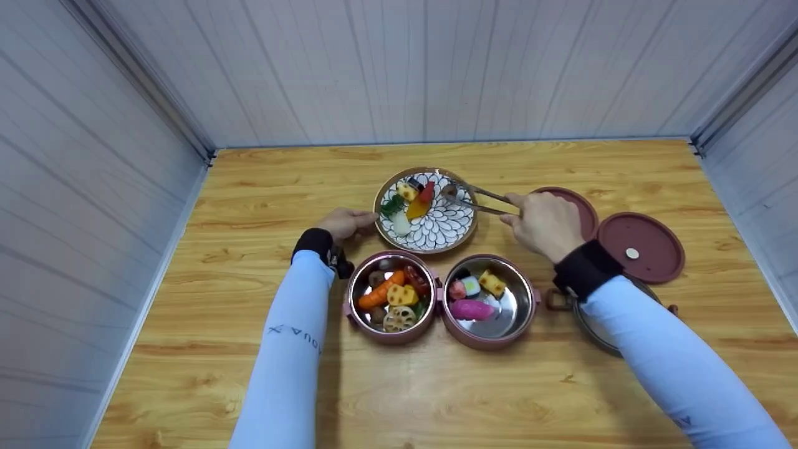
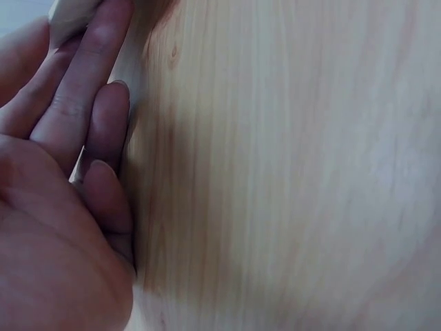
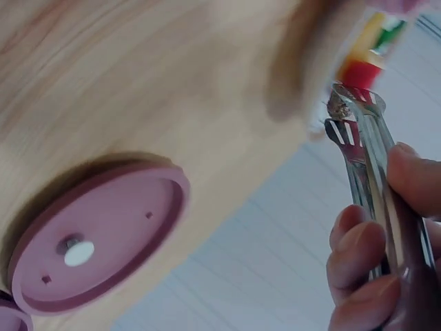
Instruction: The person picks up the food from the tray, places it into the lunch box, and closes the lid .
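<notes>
My right hand grips metal tongs that reach over the right side of the patterned plate. Between the tong tips is a small brown food piece, also visible in the right wrist view; its kind is unclear. With thumb and fingers, my left hand pinches the plate's left rim, and the left wrist view shows the palm and fingers close above the wood. On the plate lie a red and yellow piece, green leaf, white piece and yellow holed piece.
In front of the plate stand two joined pink steel-lined pots: the left pot is full of toy food, the right pot holds several pieces. Two dark red lids lie at the right. A handled pan is partly under my right forearm.
</notes>
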A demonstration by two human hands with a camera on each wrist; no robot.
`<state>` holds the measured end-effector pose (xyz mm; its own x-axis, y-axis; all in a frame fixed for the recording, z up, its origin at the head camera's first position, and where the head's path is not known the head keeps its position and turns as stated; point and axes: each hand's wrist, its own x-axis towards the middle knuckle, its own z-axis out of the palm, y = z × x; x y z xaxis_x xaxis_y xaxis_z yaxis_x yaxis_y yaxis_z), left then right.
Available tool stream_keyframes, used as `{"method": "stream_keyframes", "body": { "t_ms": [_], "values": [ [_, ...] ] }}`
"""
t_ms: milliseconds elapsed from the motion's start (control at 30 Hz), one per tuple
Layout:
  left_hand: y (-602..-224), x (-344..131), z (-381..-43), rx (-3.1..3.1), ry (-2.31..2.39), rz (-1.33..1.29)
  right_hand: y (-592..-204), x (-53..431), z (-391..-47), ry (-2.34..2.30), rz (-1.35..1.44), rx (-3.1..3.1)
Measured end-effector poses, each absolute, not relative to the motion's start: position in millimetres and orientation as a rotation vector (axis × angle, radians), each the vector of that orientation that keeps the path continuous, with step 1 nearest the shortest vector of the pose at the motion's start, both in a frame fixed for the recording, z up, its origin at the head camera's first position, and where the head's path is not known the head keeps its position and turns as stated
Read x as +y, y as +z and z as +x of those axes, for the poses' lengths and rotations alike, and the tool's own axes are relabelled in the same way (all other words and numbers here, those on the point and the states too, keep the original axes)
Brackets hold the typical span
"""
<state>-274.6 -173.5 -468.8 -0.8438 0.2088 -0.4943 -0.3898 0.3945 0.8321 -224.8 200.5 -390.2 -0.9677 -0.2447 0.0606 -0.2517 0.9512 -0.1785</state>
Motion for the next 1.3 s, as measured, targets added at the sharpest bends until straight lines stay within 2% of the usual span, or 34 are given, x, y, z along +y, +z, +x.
{"method": "stream_keyframes", "body": {
  "t_ms": [133,300,467,667,833,1300],
  "values": [
    [-468.8,-174.0,-274.6,2.140,1.435,-0.135,-371.7,216.2,-200.1,0.396,0.406,-2.986],
    [-466.8,-173.9,-274.6,2.123,1.443,-0.149,-357.4,243.1,-150.3,0.409,0.571,-2.716],
    [-464.7,-172.2,-273.9,2.125,1.454,-0.163,-360.5,270.6,-98.3,0.420,0.757,-2.530],
    [-466.2,-172.1,-273.5,2.091,1.499,-0.187,-378.9,286.2,-53.3,0.400,0.711,-2.610],
    [-468.5,-172.9,-273.2,2.113,1.466,-0.186,-394.7,286.8,-40.4,0.374,0.701,-2.618],
    [-471.4,-173.2,-275.5,2.126,1.475,-0.194,-405.0,277.1,-42.5,0.310,0.656,-2.688]
  ]
}}
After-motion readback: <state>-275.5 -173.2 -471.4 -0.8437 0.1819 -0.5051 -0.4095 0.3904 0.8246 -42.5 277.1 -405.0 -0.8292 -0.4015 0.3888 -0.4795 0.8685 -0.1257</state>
